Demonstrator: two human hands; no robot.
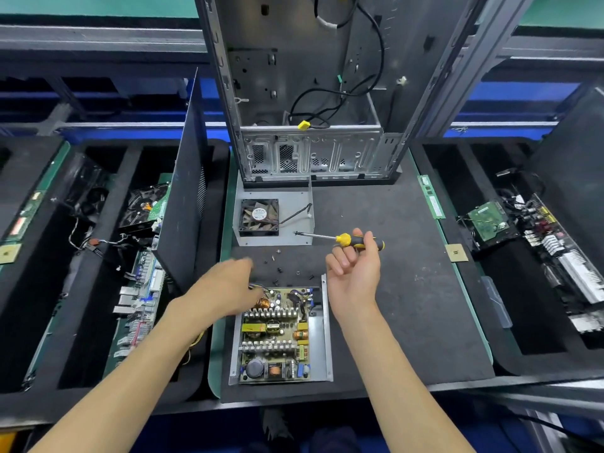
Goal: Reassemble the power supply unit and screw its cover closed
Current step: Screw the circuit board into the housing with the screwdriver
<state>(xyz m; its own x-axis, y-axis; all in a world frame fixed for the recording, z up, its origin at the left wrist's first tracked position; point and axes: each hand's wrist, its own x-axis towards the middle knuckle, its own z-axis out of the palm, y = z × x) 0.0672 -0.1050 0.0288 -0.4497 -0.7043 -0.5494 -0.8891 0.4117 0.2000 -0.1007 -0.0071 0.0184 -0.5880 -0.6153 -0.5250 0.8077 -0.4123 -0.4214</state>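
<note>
The open power supply unit (281, 335) lies at 6 o'clock on the dark mat (408, 289), its circuit board bare inside the metal tray. Its cover (273, 217), a grey plate carrying a black fan (259, 217), rests flat at 12 o'clock from the unit, well apart from it. Between the two, small dark screws (281, 269) are scattered loose on the mat.

The right hand (354, 266), at 2 o'clock from the unit, is palm-up and holds a yellow-and-black screwdriver (346, 239) between thumb and fingertips, the other fingers loosely curled; the shaft points to 9 o'clock over the cover's near edge. The left hand (228, 286) is blurred at 10 o'clock over the unit's far-left corner, by the coloured wires; whether its fingers are spread or pinching something cannot be told.

Beyond the cover, at 12 o'clock, an empty computer case (310, 93) stands upright with black cables hanging inside. A dark side panel (183, 197) stands on edge at 10 o'clock, walling off the left bin of boards and parts. A green memory stick (432, 197) lies at 2 o'clock on the mat's edge, and another bin (536, 256) of boards sits at 3 o'clock.
</note>
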